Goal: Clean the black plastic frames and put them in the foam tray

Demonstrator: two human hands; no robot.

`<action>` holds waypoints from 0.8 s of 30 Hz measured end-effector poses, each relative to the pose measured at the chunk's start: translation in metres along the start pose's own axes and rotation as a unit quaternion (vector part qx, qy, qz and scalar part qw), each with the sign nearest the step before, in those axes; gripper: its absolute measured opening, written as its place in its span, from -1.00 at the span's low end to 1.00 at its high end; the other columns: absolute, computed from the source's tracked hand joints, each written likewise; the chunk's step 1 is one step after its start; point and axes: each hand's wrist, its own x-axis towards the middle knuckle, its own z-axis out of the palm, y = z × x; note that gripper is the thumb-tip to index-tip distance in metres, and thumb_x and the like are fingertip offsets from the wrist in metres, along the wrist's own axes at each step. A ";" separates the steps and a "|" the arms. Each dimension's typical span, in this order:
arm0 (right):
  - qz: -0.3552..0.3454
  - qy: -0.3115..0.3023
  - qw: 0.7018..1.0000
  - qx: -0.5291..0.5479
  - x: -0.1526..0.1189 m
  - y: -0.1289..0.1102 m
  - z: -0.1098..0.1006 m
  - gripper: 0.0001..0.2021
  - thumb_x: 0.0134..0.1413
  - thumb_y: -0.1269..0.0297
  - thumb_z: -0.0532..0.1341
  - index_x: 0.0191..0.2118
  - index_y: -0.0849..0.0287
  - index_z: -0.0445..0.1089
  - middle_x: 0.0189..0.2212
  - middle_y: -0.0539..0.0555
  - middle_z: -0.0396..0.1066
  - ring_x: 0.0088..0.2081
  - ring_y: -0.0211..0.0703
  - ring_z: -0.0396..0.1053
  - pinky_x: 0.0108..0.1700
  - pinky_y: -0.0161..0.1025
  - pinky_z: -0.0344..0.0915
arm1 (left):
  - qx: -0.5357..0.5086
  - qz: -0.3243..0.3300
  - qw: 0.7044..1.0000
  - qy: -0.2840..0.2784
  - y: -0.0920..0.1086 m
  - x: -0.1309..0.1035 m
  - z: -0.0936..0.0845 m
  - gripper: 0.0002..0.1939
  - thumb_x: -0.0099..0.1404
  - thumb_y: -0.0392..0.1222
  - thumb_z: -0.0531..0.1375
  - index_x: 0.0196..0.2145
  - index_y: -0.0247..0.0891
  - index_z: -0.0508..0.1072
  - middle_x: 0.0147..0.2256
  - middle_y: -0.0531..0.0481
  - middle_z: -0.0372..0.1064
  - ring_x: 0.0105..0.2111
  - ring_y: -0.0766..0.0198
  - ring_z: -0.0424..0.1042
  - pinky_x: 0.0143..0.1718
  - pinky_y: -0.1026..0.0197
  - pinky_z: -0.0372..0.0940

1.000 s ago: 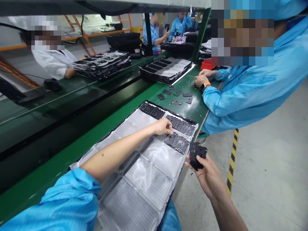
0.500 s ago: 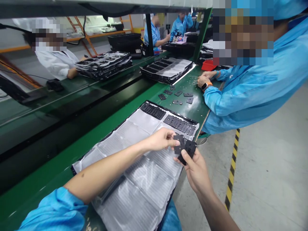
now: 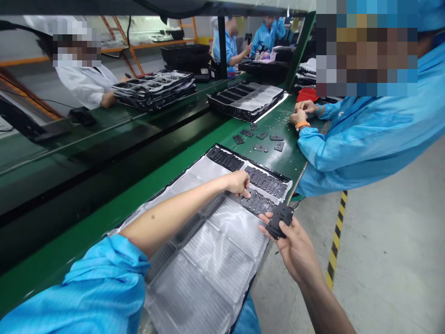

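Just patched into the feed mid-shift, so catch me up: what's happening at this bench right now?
A person in a blue smock works over a clear plastic tray on the green bench. Their left hand rests fingertips on a row of small black parts in the tray's far end. Their right hand holds a small stack of the same black parts at the tray's edge. A co-worker to the right handles loose parts on the bench.

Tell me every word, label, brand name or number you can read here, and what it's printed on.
None can be read.
The black parts in the right hand and under the left hand show no print.
The tray with its clear cover carries no label.
The co-worker's orange-strapped watch is too small to read.
The stacked trays show nothing legible.
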 end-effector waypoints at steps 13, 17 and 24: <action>-0.042 -0.012 0.997 -0.068 0.022 0.005 0.038 -0.44 -0.15 0.09 0.61 -0.02 0.07 0.47 0.02 0.15 0.59 -0.02 0.17 0.59 -0.12 0.13 0.65 | -0.110 0.085 0.990 0.009 0.032 -0.057 0.011 -0.72 0.32 -0.11 0.37 -0.40 -0.25 0.38 -0.52 0.12 0.42 -0.50 0.34 0.49 -0.45 0.33 0.35; -0.029 -0.002 0.998 -0.050 0.028 0.003 0.031 -0.57 -0.08 0.05 0.55 -0.14 0.08 0.46 -0.21 0.07 0.62 -0.12 0.13 0.63 -0.08 0.18 0.63 | -0.095 0.061 0.993 0.031 0.015 -0.044 -0.006 -0.66 0.30 -0.13 0.40 -0.46 -0.27 0.34 -0.57 0.12 0.38 -0.56 0.39 0.41 -0.50 0.34 0.31; -0.009 -0.020 0.999 -0.031 0.021 -0.004 0.019 -0.60 -0.15 0.11 0.55 -0.18 0.11 0.51 -0.16 0.17 0.66 -0.01 0.29 0.63 0.06 0.32 0.54 | 0.061 -0.026 0.998 0.010 0.000 -0.015 -0.005 -0.78 0.47 -0.10 0.31 -0.14 -0.35 0.53 -0.24 -0.02 0.53 -0.32 0.27 0.54 -0.27 0.17 0.51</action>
